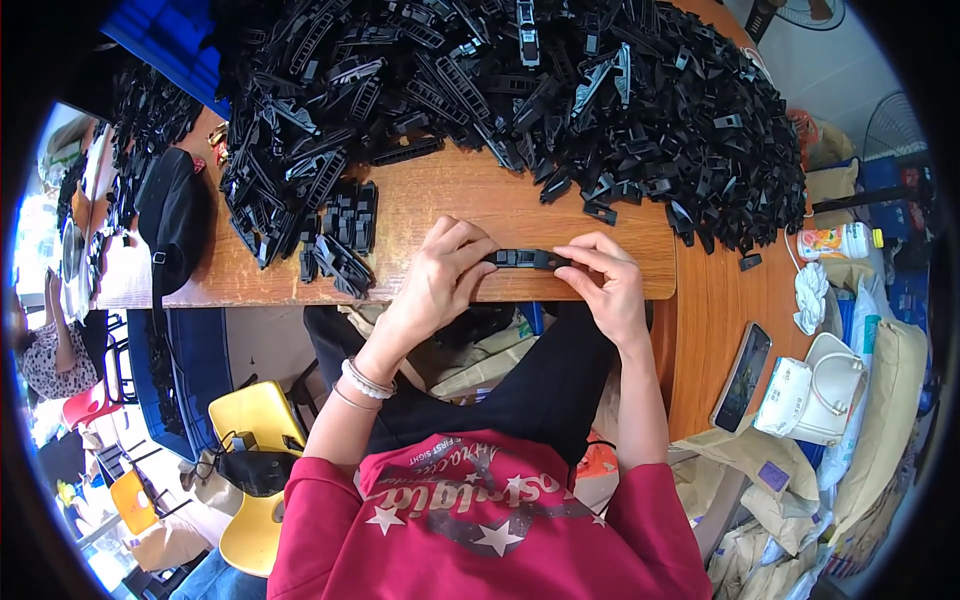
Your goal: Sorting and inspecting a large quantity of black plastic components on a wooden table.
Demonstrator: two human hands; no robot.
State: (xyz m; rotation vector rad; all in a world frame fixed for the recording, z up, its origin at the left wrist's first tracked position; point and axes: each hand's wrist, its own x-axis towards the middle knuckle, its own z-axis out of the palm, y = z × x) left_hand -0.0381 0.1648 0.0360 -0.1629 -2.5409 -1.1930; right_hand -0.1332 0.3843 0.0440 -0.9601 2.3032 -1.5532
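Over the table's front edge I hold a narrow black plastic part [522, 259] level between both hands. My left hand [445, 268] pinches its left end. The fingers of my right hand [603, 283] are closed on its right end, where the fingertips partly cover it. Beyond my hands, a large heap of loose black plastic parts [470, 90] spreads across the far side of the wooden table [430, 195]. To the left of my left hand lies a small group of black parts [350, 218], some of them set close together.
A black cap-like bag [178, 220] lies at the table's left. On the right side surface are a phone [743, 375], a white tissue pack [783, 395], crumpled tissue [811, 298] and a bottle [840, 241]. A blue bin [175, 40] stands far left; a yellow chair [252, 535] is behind.
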